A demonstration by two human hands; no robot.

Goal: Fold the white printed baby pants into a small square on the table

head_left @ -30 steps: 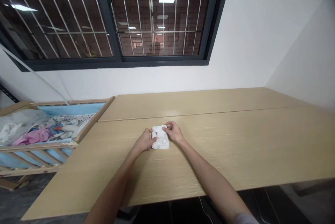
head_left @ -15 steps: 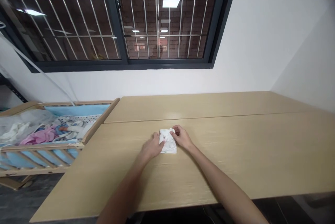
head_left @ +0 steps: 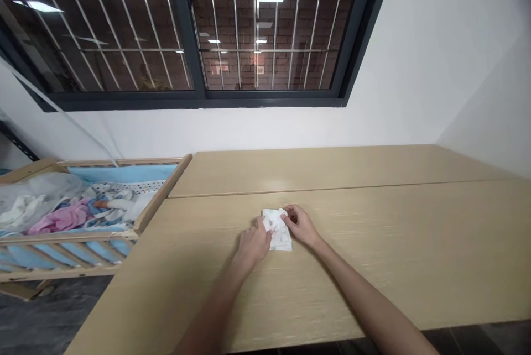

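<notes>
White packet [head_left: 280, 236] is lying on the wooden surface [head_left: 373, 244], nearer the seam [head_left: 352, 187] than the near edge, well in from the left edge. Left grip [head_left: 254, 242] is grasping its left side, thumb resting on top. Right grip [head_left: 302, 226] is pinching its far right corner. Crib [head_left: 163, 194] holding cloths [head_left: 62, 217] is standing beside the surface's left edge.
</notes>
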